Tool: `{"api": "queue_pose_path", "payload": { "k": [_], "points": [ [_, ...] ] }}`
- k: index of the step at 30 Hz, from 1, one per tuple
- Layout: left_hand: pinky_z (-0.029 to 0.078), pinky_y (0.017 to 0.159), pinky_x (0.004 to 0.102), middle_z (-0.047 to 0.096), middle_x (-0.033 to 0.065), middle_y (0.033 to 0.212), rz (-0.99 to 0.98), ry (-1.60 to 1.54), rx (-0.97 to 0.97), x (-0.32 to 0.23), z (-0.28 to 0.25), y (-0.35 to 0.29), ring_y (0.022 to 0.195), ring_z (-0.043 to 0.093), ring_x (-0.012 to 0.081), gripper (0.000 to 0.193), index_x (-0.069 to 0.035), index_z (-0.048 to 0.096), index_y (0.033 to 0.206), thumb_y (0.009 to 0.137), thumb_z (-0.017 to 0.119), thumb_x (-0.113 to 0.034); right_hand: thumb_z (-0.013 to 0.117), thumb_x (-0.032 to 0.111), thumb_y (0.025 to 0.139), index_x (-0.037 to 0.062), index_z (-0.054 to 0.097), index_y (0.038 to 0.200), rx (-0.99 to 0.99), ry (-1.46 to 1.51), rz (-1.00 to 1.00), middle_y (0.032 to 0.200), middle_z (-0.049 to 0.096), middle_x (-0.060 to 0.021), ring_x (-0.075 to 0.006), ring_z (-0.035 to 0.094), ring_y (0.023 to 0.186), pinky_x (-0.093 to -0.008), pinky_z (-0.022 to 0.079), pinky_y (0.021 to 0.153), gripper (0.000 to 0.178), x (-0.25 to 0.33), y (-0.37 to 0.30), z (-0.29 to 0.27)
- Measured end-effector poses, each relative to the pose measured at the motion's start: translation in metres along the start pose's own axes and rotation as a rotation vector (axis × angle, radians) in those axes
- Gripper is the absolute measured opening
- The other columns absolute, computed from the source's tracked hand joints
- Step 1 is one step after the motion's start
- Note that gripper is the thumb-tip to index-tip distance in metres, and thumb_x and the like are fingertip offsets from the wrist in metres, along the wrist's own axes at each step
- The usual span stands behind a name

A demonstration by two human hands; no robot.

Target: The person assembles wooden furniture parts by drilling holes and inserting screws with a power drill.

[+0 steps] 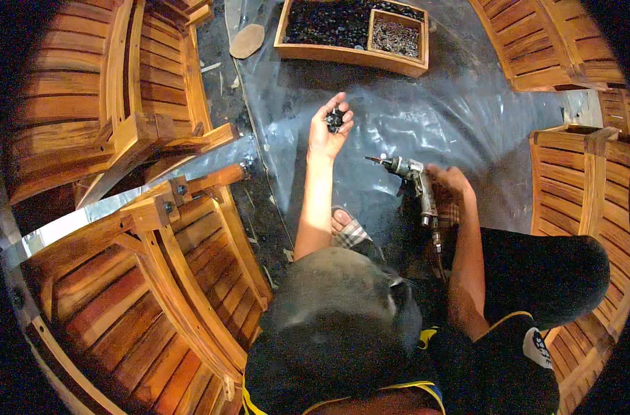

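Note:
My left hand (329, 131) is raised palm up over the plastic sheet, its fingers curled round several small black round parts (334, 120). Their exact kind is too small to make out. To the right, my right hand (452, 181) is closed at the back of a metal air drill (417, 181). A bit at the drill's front points left, toward my left wrist. From the foot of its handle a hose (439, 254) runs downward. Part of the right fingers is hidden behind the tool.
A wooden box (349, 58) of small black parts stands ahead, with a smaller wooden tray (372, 31) of screws inside. Slatted wooden furniture (183, 277) crowds the left, with more (571, 183) on the right. A flat oval piece (247, 41) lies beside the plastic sheet (467, 131).

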State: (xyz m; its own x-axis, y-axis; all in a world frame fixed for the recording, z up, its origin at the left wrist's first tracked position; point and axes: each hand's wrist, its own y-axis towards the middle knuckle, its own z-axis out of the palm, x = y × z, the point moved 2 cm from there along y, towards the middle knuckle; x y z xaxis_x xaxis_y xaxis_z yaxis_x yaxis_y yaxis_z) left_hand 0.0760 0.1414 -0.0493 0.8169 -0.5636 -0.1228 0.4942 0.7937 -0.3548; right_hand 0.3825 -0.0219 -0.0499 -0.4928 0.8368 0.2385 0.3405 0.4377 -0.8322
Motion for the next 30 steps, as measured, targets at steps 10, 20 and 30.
{"api": "queue_pose_path", "payload": {
  "k": [10, 20, 30],
  "points": [
    [0.037, 0.046, 0.0268, 0.051, 0.0040, 0.065, 0.091, -0.089, -0.074, 0.012, 0.010, -0.028, 0.055, 0.048, 0.0182, 0.025, -0.007, 0.057, 0.103, 0.095, 0.049, -0.030, 0.057, 0.037, 0.089, 0.0131, 0.054, 0.110, 0.723, 1.147, 0.068, 0.080, 0.066, -0.0148, -0.0208, 0.060, 0.050, -0.0319, 0.050, 0.040, 0.032, 0.003, -0.062, 0.036],
    [0.032, 0.048, 0.0241, 0.045, 0.0005, 0.068, 0.134, -0.023, -0.123, -0.003, 0.015, -0.112, 0.058, 0.042, 0.0137, 0.021, -0.011, 0.056, 0.089, 0.094, 0.054, -0.031, 0.077, 0.031, 0.068, -0.0085, 0.065, 0.068, -0.066, -0.102, -0.403, 0.060, 0.064, -0.0148, -0.0209, 0.065, 0.054, -0.0338, 0.051, 0.051, 0.041, 0.160, -0.094, -0.005],
    [0.034, 0.044, 0.0242, 0.055, 0.0048, 0.076, 0.357, 0.149, -0.355, -0.025, 0.028, -0.182, 0.058, 0.049, 0.0147, 0.021, -0.004, 0.061, 0.107, 0.091, 0.058, -0.017, 0.068, 0.019, 0.067, 0.0032, 0.068, 0.093, -0.022, -0.571, -0.660, 0.096, 0.067, -0.0210, -0.0351, 0.066, 0.090, -0.0415, 0.053, 0.081, 0.031, 0.238, -0.146, 0.041]
  ]
}}
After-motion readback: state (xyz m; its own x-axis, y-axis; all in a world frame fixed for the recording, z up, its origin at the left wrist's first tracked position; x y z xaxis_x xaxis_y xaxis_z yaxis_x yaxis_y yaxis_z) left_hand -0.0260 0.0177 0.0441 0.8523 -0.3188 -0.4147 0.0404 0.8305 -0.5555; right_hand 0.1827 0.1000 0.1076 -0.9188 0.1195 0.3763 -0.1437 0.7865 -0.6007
